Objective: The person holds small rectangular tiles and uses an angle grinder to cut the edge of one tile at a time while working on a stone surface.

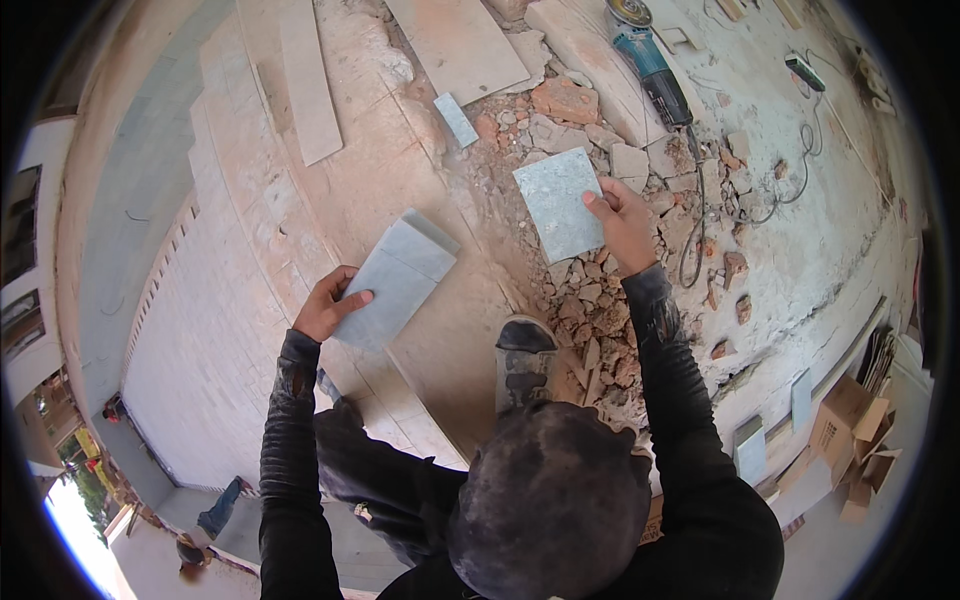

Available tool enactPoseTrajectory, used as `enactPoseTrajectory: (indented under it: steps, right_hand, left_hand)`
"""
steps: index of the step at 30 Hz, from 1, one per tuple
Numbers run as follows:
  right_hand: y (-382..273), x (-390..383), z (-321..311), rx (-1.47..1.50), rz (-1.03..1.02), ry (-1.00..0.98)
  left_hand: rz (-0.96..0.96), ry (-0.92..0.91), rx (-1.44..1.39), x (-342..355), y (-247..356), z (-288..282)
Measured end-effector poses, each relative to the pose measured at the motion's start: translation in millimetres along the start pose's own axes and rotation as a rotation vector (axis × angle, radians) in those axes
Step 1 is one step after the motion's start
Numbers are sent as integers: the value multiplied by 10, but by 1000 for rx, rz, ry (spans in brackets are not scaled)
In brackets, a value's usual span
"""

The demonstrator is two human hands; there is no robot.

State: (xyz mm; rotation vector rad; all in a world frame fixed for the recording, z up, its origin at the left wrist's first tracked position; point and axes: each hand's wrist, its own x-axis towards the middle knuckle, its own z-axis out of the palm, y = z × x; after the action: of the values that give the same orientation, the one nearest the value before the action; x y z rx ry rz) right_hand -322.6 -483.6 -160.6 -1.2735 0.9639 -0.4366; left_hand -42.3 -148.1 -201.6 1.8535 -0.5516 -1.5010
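Note:
My left hand [332, 305] grips a stack of rectangular grey tiles [405, 275] by its lower left edge, thumb on top. The stack is over a dusty, pale ledge [370, 170]. In my right hand [620, 225] is a square, mottled light-grey tile [555, 205], pinched at its right side above broken rubble [590, 310]. My shoe [525, 365] is on the ledge's edge between the two hands, and a dusty dark rounded shape [545, 500] fills the lower middle.
An angle grinder [650, 75] with a cord lies at the upper right, near a power strip [805, 72]. Loose slabs [460, 40] and a small tile [456, 120] lie at the top. Cardboard boxes [840, 430] stand at the lower right. Another person's legs [220, 510] show far lower left.

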Motion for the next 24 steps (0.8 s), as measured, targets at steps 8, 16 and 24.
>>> enactPoseTrajectory:
  steps: [8, 16, 24]
  right_hand:
    - [943, 1070, 1269, -138, -13, -174]
    - [887, 953, 1547, -710, -227, -18]
    - [929, 969, 1453, -607, -256, 8]
  left_hand:
    - [-22, -157, 138, -163, 115, 754]
    - [21, -133, 229, -64, 37, 572]
    - [35, -169, 264, 81, 77, 535]
